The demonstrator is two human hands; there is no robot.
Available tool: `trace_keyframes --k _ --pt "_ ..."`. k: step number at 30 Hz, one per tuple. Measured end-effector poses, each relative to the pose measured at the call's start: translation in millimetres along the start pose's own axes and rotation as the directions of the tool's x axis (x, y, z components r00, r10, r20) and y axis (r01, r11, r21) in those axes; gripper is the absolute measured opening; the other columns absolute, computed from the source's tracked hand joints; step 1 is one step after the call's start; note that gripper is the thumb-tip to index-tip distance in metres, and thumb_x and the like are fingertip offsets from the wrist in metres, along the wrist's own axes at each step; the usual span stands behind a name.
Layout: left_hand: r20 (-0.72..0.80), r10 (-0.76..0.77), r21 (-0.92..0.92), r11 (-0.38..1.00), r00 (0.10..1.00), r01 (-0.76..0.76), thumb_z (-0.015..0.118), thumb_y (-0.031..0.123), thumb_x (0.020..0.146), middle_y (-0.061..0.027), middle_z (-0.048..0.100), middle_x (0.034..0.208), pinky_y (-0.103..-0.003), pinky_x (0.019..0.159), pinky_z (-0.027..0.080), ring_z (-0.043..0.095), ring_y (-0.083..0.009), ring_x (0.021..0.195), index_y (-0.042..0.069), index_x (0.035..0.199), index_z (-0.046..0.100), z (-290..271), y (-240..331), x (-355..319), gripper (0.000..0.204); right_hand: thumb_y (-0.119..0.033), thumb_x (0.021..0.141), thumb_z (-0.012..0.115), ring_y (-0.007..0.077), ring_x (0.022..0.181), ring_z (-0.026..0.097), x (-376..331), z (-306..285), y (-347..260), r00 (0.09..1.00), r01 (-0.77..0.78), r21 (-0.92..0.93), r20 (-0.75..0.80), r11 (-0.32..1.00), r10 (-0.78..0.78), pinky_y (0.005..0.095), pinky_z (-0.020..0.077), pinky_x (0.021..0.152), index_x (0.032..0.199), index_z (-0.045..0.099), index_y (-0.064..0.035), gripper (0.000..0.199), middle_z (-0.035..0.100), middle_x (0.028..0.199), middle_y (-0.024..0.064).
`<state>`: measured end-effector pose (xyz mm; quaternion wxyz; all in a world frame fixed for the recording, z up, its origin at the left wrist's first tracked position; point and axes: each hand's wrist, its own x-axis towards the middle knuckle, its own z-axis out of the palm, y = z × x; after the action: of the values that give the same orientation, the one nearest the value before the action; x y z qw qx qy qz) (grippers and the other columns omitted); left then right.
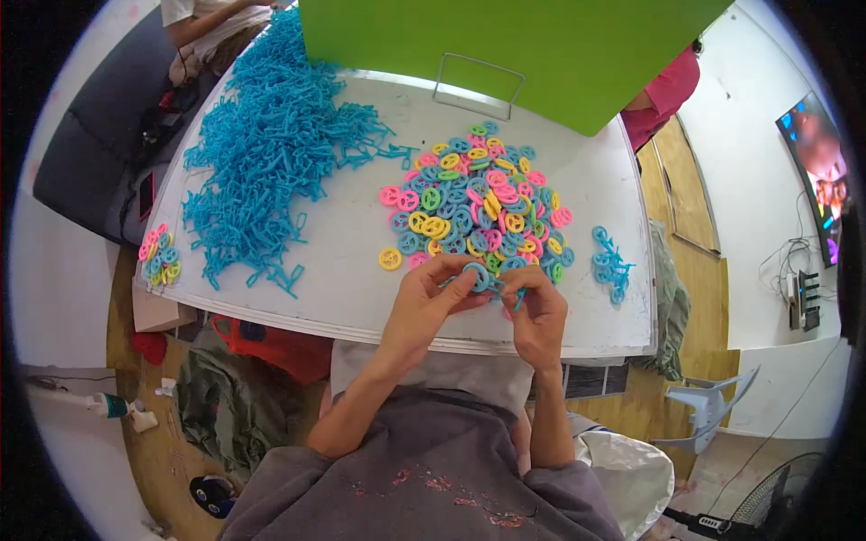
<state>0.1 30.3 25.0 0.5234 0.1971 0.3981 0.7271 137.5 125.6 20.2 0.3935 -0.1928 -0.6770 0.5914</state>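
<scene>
My left hand [420, 305] pinches a small blue plastic wheel [475, 278] between thumb and fingers, near the table's front edge. Close beside it, my right hand [539, 326] has its fingers closed on a thin blue plastic stem piece [520, 297]. The two parts are very near each other; whether they are joined is hard to see. Just beyond my hands lies a heap of small spoked wheels [478, 203] in blue, pink, yellow and green. A big pile of blue stem pieces [262, 149] covers the table's left side.
Right of the heap lies a small group of blue wheels with stems [613, 266]. Another little cluster of coloured wheels [160, 257] is at the left edge of the white table [352, 302]. A green panel [505, 45] stands at the back. Two other people [663, 99] are beyond.
</scene>
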Motion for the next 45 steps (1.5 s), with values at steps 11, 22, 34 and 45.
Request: trace_keyframes --k 11,22,34,45 --pt "0.088 -0.107 0.136 0.986 0.990 0.094 0.053 0.007 0.093 -0.0099 0.058 0.100 -0.031 0.078 0.057 0.064 -0.0190 0.087 -0.002 0.106 0.051 -4.8 2.7 3.7 0.017 0.021 0.070 0.041 0.0158 0.082 0.056 5.0 -16.6 -13.5 0.980 0.050 -0.272 0.201 0.961 0.006 0.0246 0.0460 0.069 0.087 0.061 0.0011 0.033 0.059 0.090 0.0102" --pt "0.019 -0.158 0.283 0.948 0.987 0.146 0.050 -0.005 0.090 -0.0074 0.057 0.090 -0.030 0.071 0.057 0.062 -0.0150 0.078 -0.001 0.093 0.049 -5.7 2.1 10.9 0.005 0.017 0.068 0.048 0.0218 0.081 0.061 7.6 -4.8 -16.6 0.980 0.082 -0.414 0.200 0.907 0.003 0.0303 0.0478 0.073 0.086 0.063 0.0001 0.029 0.064 0.084 0.0104" --pt "-0.026 0.109 0.300 0.949 0.994 -0.096 0.054 0.008 0.093 -0.0066 0.057 0.100 -0.026 0.074 0.055 0.062 -0.0126 0.084 0.000 0.110 0.062 1.0 2.5 2.1 0.021 0.002 0.078 0.067 0.0122 0.076 0.058 4.4 16.5 -6.0 0.990 -0.062 -0.357 -0.141 0.932 0.012 0.0248 0.0466 0.068 0.092 0.062 0.0000 0.015 0.062 0.081 0.0058" --pt "-0.065 0.299 0.372 0.893 0.952 -0.255 0.053 0.003 0.092 -0.0063 0.057 0.097 -0.024 0.076 0.052 0.061 -0.0122 0.084 -0.001 0.112 0.063 10.2 -5.4 -0.7 0.023 -0.006 0.077 0.072 0.0144 0.061 0.059 0.3 23.6 1.3 0.976 0.004 -0.470 -0.192 0.882 -0.107 0.0262 0.0448 0.056 0.093 0.066 -0.0014 0.017 0.064 0.072 0.0103"
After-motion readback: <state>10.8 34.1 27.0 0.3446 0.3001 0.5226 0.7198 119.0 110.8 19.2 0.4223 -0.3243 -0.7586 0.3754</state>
